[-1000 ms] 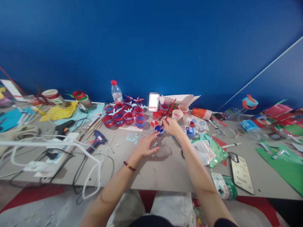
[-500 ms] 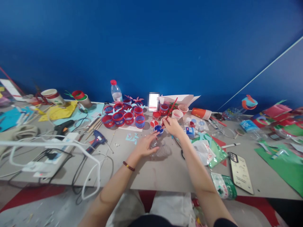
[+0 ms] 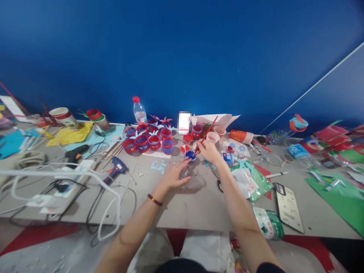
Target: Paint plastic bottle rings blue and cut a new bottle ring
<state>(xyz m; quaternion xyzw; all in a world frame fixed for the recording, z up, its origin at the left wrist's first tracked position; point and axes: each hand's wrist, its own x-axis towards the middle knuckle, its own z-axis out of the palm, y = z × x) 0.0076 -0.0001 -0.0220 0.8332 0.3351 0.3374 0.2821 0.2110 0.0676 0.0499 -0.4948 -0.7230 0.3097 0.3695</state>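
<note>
My right hand (image 3: pixel 209 151) pinches a thin red paintbrush (image 3: pixel 212 127), its handle slanting up to the right. The brush's lower end is at a small pot of blue paint (image 3: pixel 190 156). Just in front of the pot, my left hand (image 3: pixel 174 175) curls its thumb and fingers around a clear plastic bottle piece (image 3: pixel 186 173) on the table. The fingertips of that hand reach the pot's near edge, and whether they touch it I cannot tell. Beside the blue pot are red paint pots (image 3: pixel 187 138).
Several red-and-blue decorated rings (image 3: pixel 142 142) stand left of the pots, behind a blue glue gun (image 3: pixel 116 168). White cables (image 3: pixel 108 182) loop across the left side. On the right lie a blue-labelled bottle (image 3: pixel 228 159), green plastic bags (image 3: pixel 260 185), a phone (image 3: pixel 289 208) and paper cups (image 3: pixel 241 136).
My right hand has shifted slightly right with the paintbrush, whose handle now leans further right. My left hand stays in place on the clear plastic piece.
</note>
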